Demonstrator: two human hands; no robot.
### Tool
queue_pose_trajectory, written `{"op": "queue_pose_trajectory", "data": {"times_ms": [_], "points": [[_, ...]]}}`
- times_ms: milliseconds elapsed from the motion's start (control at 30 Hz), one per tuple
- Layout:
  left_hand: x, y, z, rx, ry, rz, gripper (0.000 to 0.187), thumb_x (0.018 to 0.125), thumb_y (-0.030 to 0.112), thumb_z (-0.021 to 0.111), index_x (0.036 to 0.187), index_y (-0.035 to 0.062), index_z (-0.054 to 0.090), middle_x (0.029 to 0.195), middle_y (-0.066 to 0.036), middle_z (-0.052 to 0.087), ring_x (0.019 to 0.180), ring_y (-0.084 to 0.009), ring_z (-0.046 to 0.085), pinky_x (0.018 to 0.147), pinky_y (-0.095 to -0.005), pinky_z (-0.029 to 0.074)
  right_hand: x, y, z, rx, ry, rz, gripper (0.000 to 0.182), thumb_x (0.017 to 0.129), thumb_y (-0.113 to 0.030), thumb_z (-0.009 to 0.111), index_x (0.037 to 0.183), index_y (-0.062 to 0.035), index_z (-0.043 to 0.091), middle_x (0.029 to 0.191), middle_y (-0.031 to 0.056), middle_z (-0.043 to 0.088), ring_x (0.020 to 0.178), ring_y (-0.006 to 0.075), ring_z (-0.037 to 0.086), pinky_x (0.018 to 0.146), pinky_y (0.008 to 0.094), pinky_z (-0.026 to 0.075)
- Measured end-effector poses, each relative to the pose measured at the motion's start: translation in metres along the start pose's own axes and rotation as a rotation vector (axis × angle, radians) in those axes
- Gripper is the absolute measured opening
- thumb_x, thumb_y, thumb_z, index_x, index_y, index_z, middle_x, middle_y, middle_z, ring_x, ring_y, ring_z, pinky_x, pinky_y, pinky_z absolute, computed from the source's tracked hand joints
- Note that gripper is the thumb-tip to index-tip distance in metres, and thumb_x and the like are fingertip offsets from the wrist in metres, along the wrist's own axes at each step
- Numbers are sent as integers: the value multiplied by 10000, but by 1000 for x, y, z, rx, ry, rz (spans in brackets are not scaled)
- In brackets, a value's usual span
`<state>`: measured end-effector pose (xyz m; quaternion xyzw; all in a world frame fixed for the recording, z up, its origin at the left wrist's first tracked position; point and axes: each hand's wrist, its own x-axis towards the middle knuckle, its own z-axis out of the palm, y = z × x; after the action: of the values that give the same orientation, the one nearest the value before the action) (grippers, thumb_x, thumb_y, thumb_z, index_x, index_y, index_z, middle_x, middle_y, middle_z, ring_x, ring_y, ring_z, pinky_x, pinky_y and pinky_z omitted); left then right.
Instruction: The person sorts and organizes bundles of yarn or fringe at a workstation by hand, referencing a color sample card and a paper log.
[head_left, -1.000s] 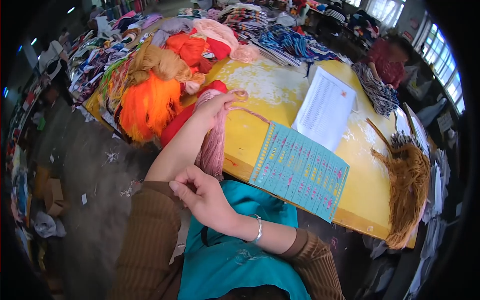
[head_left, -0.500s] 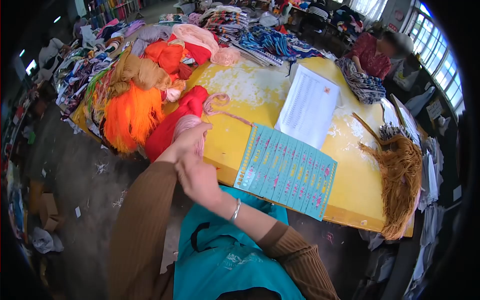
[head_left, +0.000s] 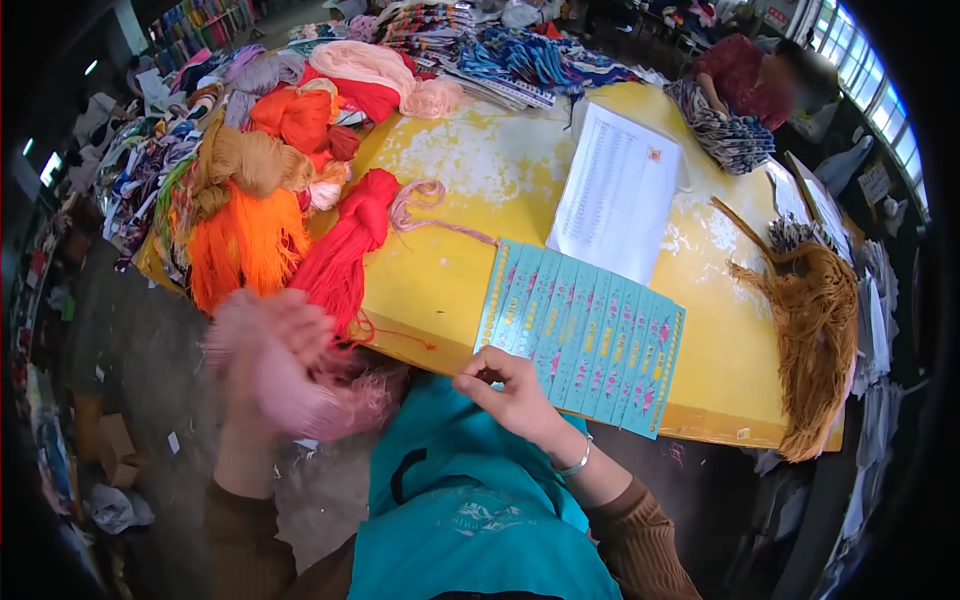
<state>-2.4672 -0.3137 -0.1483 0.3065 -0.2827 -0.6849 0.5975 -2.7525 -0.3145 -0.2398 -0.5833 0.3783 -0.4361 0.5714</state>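
Note:
My left hand (head_left: pixel 285 335), smeared by motion, carries a bundle of pale pink thread (head_left: pixel 300 390) off the table's near left edge. My right hand (head_left: pixel 510 390) is at the near edge of a row of teal printed cards (head_left: pixel 580 335); thumb and fingertips are pinched together, and anything between them is too small to make out. A red skein (head_left: pixel 345 240) lies just beyond my left hand. One pink strand (head_left: pixel 425 205) runs across the table to the top left corner of the cards.
Heaped yarn, including an orange skein (head_left: pixel 245 240), covers the left of the yellow table (head_left: pixel 450 280). Printed sheets (head_left: pixel 615 190) lie behind the cards, brown thread (head_left: pixel 810 340) at the right. A person in red (head_left: pixel 740 85) sits at the far right with patterned bundles.
My hands were together over the pink thread on the red skein. The left has moved down and left with the thread; the right has moved right to the cards. The red skein is uncovered.

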Motion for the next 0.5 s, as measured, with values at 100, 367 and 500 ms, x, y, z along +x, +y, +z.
{"op": "queue_pose_trajectory", "data": {"times_ms": [100,367,500], "points": [[3,-49,-14,72,253,-217,288,935,170,584,1144,-29,572,1112,-188,645,1070,-289,626,918,-370,524,-4,1,-8,26,-21,16,56,914,-49,639,906,-1,611,844,34,647,783,80,611,711,236,499],[24,-95,50,-185,-172,-276,512,961,255,479,1357,-69,459,1378,-207,505,1291,-300,484,1050,-416,413,3,-19,-10,76,126,13,66,931,-49,620,973,2,626,866,20,645,730,75,597,659,208,501],[31,-109,57,-199,-305,-388,582,951,291,507,1391,-79,423,1389,-178,501,1185,-231,537,938,-371,463,4,-30,0,211,174,77,82,908,-46,648,960,12,624,800,6,642,694,40,581,602,182,464]]}}
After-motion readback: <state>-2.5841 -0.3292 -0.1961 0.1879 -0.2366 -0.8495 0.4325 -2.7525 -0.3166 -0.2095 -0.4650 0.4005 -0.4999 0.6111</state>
